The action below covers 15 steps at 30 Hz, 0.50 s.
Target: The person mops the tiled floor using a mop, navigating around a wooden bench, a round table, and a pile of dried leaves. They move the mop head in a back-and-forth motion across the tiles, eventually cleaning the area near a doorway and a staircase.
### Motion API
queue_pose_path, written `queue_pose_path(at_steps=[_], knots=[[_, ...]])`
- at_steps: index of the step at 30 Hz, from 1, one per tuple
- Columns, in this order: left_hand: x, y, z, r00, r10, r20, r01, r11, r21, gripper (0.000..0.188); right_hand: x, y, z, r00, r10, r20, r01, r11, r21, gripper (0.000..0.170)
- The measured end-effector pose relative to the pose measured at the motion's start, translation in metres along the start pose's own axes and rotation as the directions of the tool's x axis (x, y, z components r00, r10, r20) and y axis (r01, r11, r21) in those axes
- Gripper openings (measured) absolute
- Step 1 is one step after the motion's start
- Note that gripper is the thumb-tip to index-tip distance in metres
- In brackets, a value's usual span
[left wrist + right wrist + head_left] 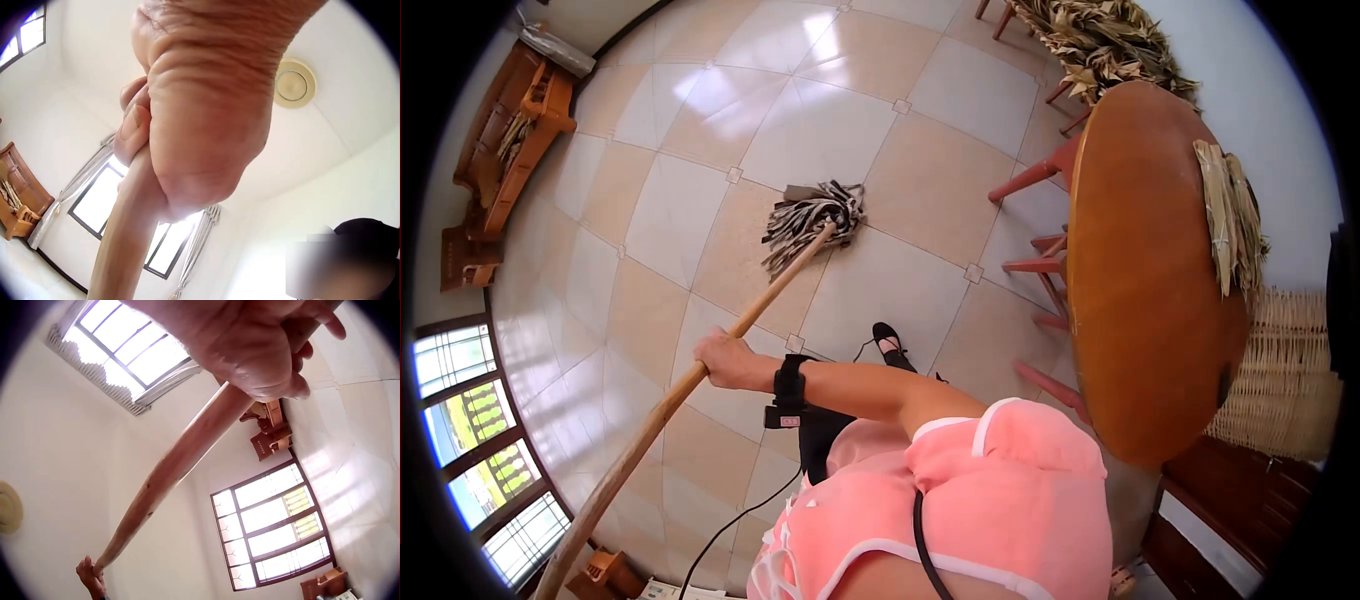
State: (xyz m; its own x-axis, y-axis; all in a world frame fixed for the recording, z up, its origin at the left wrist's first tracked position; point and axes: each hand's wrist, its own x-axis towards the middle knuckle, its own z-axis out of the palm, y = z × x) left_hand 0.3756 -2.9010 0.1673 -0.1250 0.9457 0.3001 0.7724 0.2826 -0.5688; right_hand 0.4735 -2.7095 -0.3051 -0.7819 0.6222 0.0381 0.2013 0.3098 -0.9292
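A wooden mop handle (655,420) runs diagonally across the head view, down to a mop head (800,225) of dark and pale strips lying on the tiled floor. My right hand (728,360) grips the handle partway along its length. From the right wrist view, that hand (250,350) is close up on the thick pole (181,453), one finger sticking out. My left hand (92,578) is at the pole's far end there, outside the head view. In the left wrist view the left hand (200,119) has its fingers wrapped round the handle (128,237).
An oval wooden table (1150,270) stands at the right with reddish stools (1035,180) beside it. Dried leaves (1110,50) lie beyond it. Wooden furniture (540,110) lines the left wall. My foot (886,335) is on the floor; a black cable (740,515) hangs nearby.
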Motion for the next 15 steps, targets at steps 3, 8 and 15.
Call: queue_pose_path(at_steps=[3, 8, 15], knots=[[0.005, -0.005, 0.017, 1.000, -0.023, 0.007, 0.024, 0.988, -0.153, 0.034, -0.031, 0.010, -0.033, 0.996, 0.092, -0.016, -0.093, 0.993, -0.071, 0.012], [-0.018, -0.003, 0.113, 0.999, 0.010, -0.044, -0.026, 0.931, -0.365, 0.037, -0.101, 0.066, -0.067, 0.950, 0.291, -0.115, -0.311, 0.919, -0.243, 0.019], [-0.086, 0.126, 0.144, 0.974, 0.225, 0.006, -0.188, 0.829, -0.527, 0.041, -0.205, 0.151, -0.046, 0.884, 0.309, -0.351, -0.440, 0.802, -0.403, 0.005]])
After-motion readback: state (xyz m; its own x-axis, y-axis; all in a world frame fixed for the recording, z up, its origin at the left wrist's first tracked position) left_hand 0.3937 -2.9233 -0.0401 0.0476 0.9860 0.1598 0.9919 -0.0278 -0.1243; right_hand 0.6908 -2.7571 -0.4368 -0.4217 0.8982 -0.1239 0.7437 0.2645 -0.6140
